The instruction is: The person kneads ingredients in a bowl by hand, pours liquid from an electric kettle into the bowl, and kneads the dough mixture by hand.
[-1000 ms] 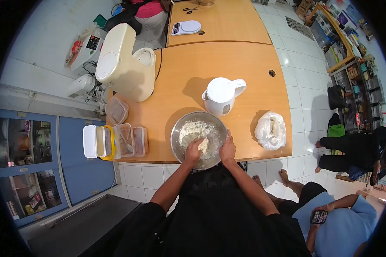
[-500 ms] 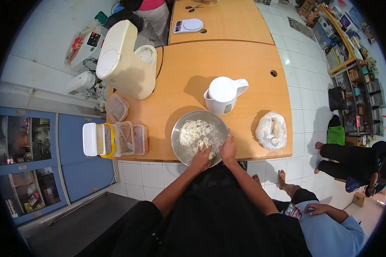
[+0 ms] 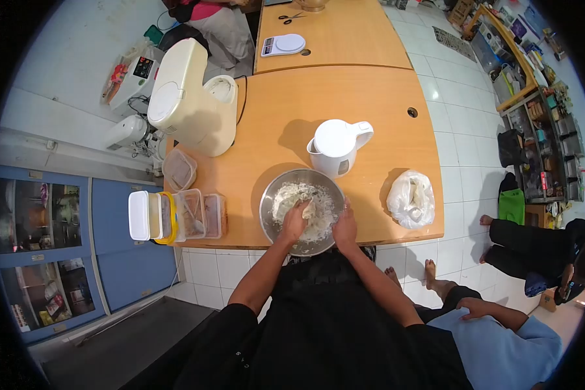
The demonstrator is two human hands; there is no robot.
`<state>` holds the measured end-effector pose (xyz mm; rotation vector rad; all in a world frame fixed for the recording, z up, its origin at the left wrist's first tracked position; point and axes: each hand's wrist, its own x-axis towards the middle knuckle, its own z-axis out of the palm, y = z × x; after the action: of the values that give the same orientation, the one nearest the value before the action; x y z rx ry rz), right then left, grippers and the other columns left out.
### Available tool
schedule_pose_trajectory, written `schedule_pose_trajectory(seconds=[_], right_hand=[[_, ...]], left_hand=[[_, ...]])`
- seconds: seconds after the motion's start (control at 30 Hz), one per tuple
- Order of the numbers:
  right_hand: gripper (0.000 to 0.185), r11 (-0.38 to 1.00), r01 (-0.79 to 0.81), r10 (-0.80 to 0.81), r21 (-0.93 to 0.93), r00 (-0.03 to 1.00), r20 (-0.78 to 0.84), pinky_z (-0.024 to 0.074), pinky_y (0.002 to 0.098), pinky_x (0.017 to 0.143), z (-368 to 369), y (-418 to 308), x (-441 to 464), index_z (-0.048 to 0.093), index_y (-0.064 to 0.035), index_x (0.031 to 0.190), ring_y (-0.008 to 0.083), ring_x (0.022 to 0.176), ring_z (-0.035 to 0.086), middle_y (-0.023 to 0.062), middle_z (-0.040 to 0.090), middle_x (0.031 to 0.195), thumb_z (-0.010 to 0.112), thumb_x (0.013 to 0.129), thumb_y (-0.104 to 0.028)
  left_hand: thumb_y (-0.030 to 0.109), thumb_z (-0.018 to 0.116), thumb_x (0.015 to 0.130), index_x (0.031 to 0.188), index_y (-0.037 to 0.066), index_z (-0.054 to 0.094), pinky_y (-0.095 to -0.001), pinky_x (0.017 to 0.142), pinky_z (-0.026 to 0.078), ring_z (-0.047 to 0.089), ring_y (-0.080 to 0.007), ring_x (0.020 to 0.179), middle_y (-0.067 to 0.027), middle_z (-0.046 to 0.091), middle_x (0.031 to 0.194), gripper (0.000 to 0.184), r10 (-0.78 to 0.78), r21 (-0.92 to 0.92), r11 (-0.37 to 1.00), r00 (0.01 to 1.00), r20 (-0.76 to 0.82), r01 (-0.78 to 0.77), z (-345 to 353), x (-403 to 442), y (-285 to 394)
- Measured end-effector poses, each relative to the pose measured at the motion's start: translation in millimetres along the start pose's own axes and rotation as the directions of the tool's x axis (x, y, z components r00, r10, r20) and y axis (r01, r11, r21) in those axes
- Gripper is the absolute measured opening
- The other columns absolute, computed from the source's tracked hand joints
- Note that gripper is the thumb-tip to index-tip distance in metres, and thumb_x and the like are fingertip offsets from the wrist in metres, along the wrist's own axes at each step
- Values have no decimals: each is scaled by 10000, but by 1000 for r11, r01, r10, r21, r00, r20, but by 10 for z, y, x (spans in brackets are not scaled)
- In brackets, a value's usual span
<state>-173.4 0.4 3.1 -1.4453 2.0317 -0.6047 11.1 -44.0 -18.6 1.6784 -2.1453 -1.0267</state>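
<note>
A steel mixing bowl (image 3: 264,221) stands at the near edge of the wooden table, with loose white flour and crumbly dough (image 3: 320,222) inside it. My left hand (image 3: 294,223) reaches down into the bowl, its fingers curled into the dough and partly covered by it. On the right side, my right hand (image 3: 345,229) grips the bowl's rim. Just behind the bowl is a white electric kettle (image 3: 335,146), its handle turned right. A tied-looking white plastic bag (image 3: 411,199) lies to the right of the bowl.
Left of the bowl stand plastic containers (image 3: 190,214) and a big cream mixer-like machine (image 3: 192,107). A kitchen scale (image 3: 284,45) and scissors (image 3: 292,19) lie on the far table. One person in blue (image 3: 500,348) sits at my right; another person (image 3: 218,29) is at the far left.
My left hand has moved from the bowl's near side up and left, deeper into the flour mixture. My right hand stays on the rim. More of the person at the far left shows.
</note>
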Motion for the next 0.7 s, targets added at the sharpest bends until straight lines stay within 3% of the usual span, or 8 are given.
schedule_pose_trajectory(seconds=[0.1, 0.2, 0.3, 0.4, 0.5, 0.6, 0.7], right_hand=[[845, 996, -87, 89, -31, 994, 67, 480, 463, 932, -64, -75, 9, 245, -26, 1480, 416, 1093, 570, 248, 528, 1232, 641, 737, 43], [783, 995, -86, 89, -58, 994, 58, 487, 460, 920, -12, -31, 12, 269, -28, 1473, 418, 1088, 573, 249, 522, 1247, 613, 774, 38], [752, 999, -38, 38, -21, 999, 21, 493, 460, 906, -24, -48, 6, 260, -25, 1480, 422, 1080, 578, 251, 515, 1264, 582, 803, 35], [750, 994, -107, 110, -29, 989, 94, 491, 464, 906, -102, -112, 21, 252, -28, 1488, 424, 1077, 580, 256, 509, 1277, 571, 812, 36], [814, 999, -38, 38, 21, 999, -30, 489, 512, 859, 47, 3, 36, 237, -95, 1495, 439, 1021, 595, 241, 554, 1160, 617, 784, 10], [813, 997, -73, 74, -19, 997, 34, 492, 511, 852, -8, -22, 34, 236, -100, 1497, 436, 1021, 598, 232, 556, 1174, 617, 786, 5], [812, 998, -57, 57, -13, 998, 13, 493, 503, 859, -21, -42, 28, 237, -104, 1497, 432, 1042, 591, 226, 547, 1199, 616, 788, 4]], left_hand=[[-4, 675, 703, 1449, 133, 408, -444, 1029, 435, 479, -424, 1256, -252, 429, 1439, 804, 6, -141, 990, 996, -89, -19, -121, -28, 61], [20, 681, 725, 1471, 143, 375, -467, 1035, 420, 478, -426, 1256, -240, 438, 1438, 815, -17, -58, 998, 990, -143, 9, -39, -118, 94], [33, 688, 733, 1490, 157, 344, -485, 1045, 401, 469, -421, 1269, -233, 431, 1447, 841, 0, 35, 999, 996, -94, 3, -158, -213, 367], [30, 685, 731, 1494, 164, 339, -493, 1052, 391, 453, -430, 1283, -235, 411, 1461, 849, 34, -57, 997, 990, -134, -42, -222, -283, 398], [13, 673, 725, 1492, 161, 341, -486, 1047, 398, 449, -452, 1279, -258, 406, 1455, 849, -95, 41, 994, 995, -30, 97, -217, -347, 375], [-8, 663, 709, 1489, 164, 346, -491, 1004, 436, 481, -489, 1228, -298, 368, 1459, 859, 125, 47, 992, 984, -127, -120, -228, -440, 312], [-15, 661, 696, 1483, 175, 352, -492, 965, 471, 505, -521, 1178, -363, 255, 1480, 867, -2, -36, 999, 999, -40, 1, -314, -541, 404]])
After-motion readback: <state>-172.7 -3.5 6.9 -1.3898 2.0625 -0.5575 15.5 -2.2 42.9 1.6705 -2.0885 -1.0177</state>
